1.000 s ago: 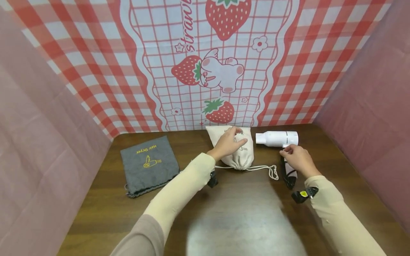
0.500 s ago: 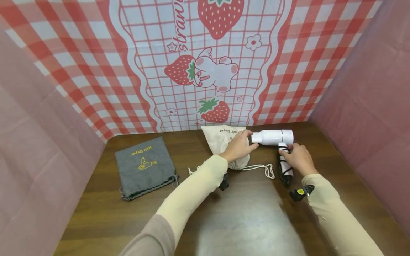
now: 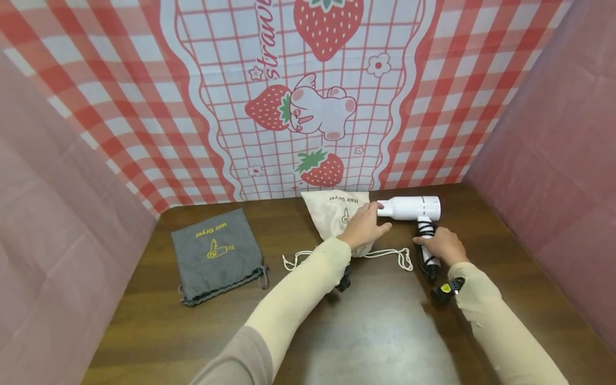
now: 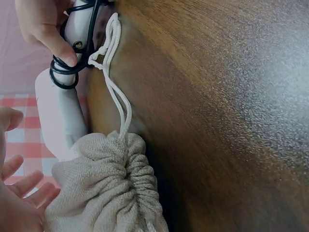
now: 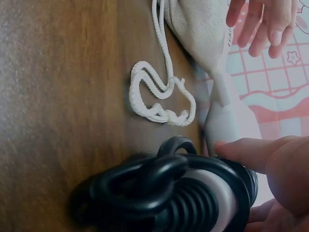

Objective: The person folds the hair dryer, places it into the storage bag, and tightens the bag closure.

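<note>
A white hair dryer lies at the back right, its nozzle pointing left and its handle toward the person. Black cord is wound round the handle. My right hand grips that handle, thumb on one side and fingers on the other. My left hand hovers over the cream drawstring bag, fingers spread and fingertips right by the nozzle. In the left wrist view the bag's gathered mouth shows, and its bulk is partly hidden behind my left hand in the head view.
A grey drawstring bag with yellow hair dryer print lies flat at the left. White drawstrings trail from the cream bag on both sides. A strawberry-print cloth stands behind the wooden table, with pink cloth at both sides.
My left hand has moved right from the middle of the cream bag toward the nozzle. My right hand has taken hold of the dryer's handle and shifted slightly down along it.
</note>
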Motion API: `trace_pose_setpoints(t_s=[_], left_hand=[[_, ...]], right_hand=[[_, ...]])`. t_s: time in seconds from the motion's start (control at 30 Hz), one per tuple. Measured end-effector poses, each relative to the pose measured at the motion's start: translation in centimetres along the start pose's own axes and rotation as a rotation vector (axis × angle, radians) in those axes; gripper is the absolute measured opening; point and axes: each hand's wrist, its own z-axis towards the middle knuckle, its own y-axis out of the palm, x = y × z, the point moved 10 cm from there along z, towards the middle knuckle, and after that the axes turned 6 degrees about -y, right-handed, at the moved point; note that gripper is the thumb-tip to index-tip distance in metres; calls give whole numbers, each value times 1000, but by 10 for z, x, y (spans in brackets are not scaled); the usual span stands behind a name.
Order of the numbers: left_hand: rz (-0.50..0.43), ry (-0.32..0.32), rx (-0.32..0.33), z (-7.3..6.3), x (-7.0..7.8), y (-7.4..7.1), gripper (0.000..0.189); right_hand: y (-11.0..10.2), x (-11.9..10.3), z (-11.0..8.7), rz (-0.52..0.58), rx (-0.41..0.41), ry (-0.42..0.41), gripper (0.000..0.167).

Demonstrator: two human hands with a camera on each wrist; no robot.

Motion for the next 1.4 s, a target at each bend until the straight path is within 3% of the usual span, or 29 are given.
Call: trace_pose_setpoints(t_s=[0.2,0.47,0.67,0.93,1.23,1.4], left_hand=[[63,-4,20,2,5,2,56],[156,14,-24,2,19,14,72],[196,34,-20,3,20,19,75],[137,10,-3,3,18,18,74],[82,-26,-22,1,12,19,80],[71,-16,-18,-1,13,13,81]], right_hand=[[5,-3,-5,8,-25,-17,56],[10,-8,-13,38,-67,-53,51],[10,-8,-14,98,-38,-52,47],[-3,-5,-23,125,57,-36,50],[-12,-6,-32,97,95,-51,52],[-21,-11,-36,109,119,-55,52]])
